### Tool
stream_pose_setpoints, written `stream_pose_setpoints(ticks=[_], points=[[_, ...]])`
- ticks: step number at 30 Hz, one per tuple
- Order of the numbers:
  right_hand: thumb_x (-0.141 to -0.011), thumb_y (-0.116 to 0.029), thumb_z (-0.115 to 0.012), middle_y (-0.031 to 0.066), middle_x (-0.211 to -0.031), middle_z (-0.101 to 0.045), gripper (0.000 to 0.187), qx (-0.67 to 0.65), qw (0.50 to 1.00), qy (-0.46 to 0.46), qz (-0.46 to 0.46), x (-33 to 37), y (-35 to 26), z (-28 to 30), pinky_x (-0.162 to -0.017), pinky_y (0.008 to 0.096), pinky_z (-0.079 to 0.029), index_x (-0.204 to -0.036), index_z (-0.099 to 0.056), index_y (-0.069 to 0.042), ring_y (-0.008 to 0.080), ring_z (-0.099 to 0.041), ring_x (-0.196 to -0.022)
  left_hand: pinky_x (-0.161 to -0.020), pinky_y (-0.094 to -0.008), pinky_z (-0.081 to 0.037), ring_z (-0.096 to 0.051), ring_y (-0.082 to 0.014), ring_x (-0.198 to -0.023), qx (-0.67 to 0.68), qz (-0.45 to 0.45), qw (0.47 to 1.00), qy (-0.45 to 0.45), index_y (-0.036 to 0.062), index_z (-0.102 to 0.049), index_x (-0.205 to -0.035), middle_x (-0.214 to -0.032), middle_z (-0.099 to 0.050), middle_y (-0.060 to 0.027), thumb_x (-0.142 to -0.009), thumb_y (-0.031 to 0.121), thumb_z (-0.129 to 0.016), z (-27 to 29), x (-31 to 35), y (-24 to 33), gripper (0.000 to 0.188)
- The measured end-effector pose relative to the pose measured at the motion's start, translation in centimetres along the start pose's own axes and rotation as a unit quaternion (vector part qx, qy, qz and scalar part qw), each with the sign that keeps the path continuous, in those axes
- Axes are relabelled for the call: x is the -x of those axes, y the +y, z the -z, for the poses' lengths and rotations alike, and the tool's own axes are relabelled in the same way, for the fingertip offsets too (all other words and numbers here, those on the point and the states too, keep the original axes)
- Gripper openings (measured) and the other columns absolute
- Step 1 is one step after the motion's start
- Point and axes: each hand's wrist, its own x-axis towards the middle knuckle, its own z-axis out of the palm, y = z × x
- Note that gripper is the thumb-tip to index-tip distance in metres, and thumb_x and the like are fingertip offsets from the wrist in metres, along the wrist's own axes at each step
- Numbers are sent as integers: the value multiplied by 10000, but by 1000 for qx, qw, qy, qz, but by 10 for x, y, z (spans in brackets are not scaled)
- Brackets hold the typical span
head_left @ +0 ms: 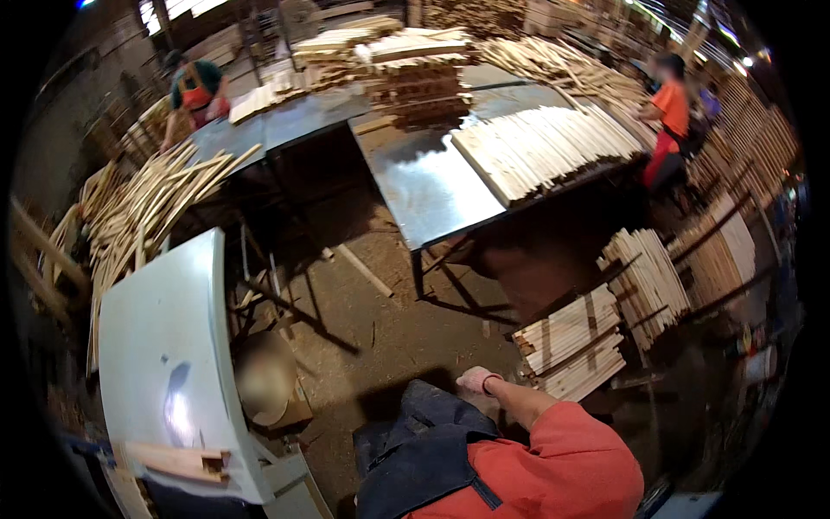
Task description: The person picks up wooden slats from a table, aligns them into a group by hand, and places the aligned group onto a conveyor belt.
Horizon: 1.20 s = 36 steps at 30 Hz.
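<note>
My right hand [477,379], in a pale pinkish glove, is held out in front of my dark apron [425,454], at the end of my bare forearm and red-orange sleeve. It looks rounded, but its fingers are too small and blurred to make out, and no object shows clearly in it. Nearest to it on the right lies a low stack of pale wooden strips [572,337], a gap away from the hand. My left hand is out of view.
A metal table [415,195] ahead carries wooden slats [545,151]. To the left stand a pale sloping panel [164,329], a round container [264,381] and a heap of sticks [156,208]. Co-workers stand at far left [197,91] and right [670,108]. A stick [363,270] lies on the floor.
</note>
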Motion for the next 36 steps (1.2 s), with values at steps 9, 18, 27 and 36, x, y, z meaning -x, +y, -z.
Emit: stream_pose_setpoints(ticks=[9, 18, 27, 36], points=[[-1072, -344, -471, 264, -1053, -754, 448, -151, 985, 7, -86, -6, 6, 43, -901, 545, -521, -1053, -742, 12, 453, -708, -1089, -931, -541, -543, -688, -361, -1090, 82, -13, 996, 23, 43, -673, -1400, -1304, -721, -167, -1052, 501, -606, -1, -54, 204, 580], [-1005, -276, -549, 230, -1245, -732, 344, -114, 980, 50, -156, -40, 55, 102, -954, 506, -548, -1203, -738, -68, 415, -691, -1166, -531, -449, -409, -457, -251, -572, -12, -72, 991, -114, 110, -588, -867, -696, -465, -43, -1012, 445, -582, -32, -114, 421, 365], [-962, -391, -720, 272, -1636, -475, 824, -563, 733, 264, -276, -59, 130, 237, -1281, 351, -305, -1565, -454, 104, 349, -423, -1553, -509, -361, -370, -472, -166, -538, -36, -173, 977, -120, 158, -624, -778, -668, -534, -8, -968, 425, -672, -121, -134, 657, 332], [-975, -170, -749, 285, -1742, -266, 956, -661, 530, 478, -232, -108, 372, 418, -1293, 378, -283, -1701, -163, 40, 342, -292, -1622, -689, -292, -467, -583, -121, -769, -41, -320, 924, -207, 13, -742, -1248, -932, -689, -4, -1035, 366, -658, -310, -22, 859, 420]])
